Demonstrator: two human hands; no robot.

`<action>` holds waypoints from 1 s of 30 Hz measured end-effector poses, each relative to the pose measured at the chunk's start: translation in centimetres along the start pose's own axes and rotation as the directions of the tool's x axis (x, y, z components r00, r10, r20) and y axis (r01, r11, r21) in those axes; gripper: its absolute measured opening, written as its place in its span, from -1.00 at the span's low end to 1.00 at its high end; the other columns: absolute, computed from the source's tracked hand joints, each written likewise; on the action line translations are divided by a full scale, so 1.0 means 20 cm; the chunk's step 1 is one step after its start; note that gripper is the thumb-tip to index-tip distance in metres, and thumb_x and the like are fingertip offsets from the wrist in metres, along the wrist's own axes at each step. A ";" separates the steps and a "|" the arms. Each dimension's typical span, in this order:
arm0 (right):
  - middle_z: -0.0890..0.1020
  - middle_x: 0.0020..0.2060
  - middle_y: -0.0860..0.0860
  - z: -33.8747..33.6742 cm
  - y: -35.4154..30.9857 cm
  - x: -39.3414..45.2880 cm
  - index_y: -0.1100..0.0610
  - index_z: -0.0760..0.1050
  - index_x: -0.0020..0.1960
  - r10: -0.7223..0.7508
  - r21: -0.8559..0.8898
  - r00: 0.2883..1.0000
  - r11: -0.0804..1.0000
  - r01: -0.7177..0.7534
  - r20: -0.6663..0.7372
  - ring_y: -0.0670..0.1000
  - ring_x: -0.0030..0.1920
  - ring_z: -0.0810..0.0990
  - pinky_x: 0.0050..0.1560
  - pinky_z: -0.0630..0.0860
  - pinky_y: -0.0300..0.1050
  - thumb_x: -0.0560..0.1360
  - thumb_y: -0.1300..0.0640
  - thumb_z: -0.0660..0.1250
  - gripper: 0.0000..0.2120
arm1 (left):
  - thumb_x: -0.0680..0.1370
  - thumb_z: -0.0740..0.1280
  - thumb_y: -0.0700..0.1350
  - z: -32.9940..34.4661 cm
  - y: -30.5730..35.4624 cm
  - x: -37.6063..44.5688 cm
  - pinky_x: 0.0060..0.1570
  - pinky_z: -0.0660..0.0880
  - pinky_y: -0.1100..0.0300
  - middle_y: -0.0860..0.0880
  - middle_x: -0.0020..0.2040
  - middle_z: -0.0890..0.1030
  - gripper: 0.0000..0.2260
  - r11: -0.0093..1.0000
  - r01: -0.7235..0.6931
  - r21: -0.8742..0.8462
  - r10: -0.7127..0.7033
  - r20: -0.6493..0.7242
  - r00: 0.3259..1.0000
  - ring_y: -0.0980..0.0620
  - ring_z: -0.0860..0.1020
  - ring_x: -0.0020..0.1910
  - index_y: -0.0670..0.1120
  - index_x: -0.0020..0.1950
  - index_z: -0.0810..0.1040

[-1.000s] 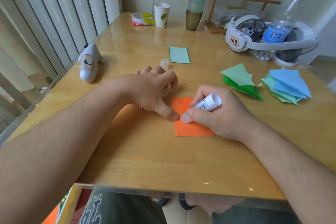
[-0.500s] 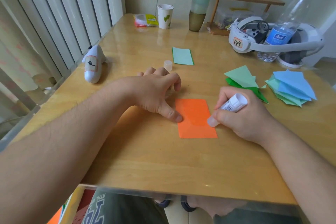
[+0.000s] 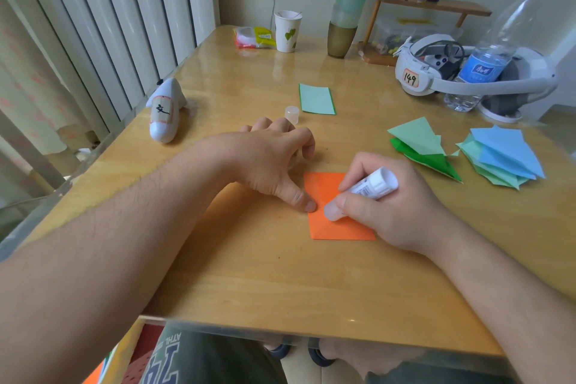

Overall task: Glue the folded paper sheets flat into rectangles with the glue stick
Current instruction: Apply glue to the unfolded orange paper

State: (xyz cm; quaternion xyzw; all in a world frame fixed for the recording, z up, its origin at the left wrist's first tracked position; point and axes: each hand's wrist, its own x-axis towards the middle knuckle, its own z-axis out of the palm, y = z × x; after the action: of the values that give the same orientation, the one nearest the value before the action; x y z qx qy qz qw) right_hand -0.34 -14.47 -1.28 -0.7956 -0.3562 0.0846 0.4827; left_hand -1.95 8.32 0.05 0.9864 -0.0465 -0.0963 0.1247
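Orange paper (image 3: 324, 193), flat rectangle

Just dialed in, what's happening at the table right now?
A person is gluing an orange paper lying on the table. The right hand grips the glue stick with its tip down on the sheet, while the left hand pins the paper's left edge with its thumb. One pale green rectangle lies flat farther back beside the glue cap. Folded green papers and blue papers wait at the right.
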 end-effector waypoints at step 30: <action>0.54 -0.52 -0.09 -0.14 0.08 -0.03 0.13 0.37 -0.37 -0.009 0.112 0.996 0.994 0.019 -0.092 -0.11 -0.43 0.37 -0.39 0.26 -0.15 0.24 0.29 0.32 -0.86 | 0.19 0.49 0.48 0.00 0.00 -0.01 0.30 0.29 -0.02 0.12 0.21 0.31 -0.31 1.000 -0.010 -0.016 0.010 0.006 1.000 -0.05 0.25 0.25 0.29 0.16 0.28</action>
State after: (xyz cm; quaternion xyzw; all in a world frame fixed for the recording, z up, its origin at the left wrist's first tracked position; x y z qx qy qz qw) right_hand 1.37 -17.35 -1.20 -0.7677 -0.3340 0.0649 0.5431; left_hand -2.13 8.31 0.15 0.9849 -0.0513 -0.0988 0.1328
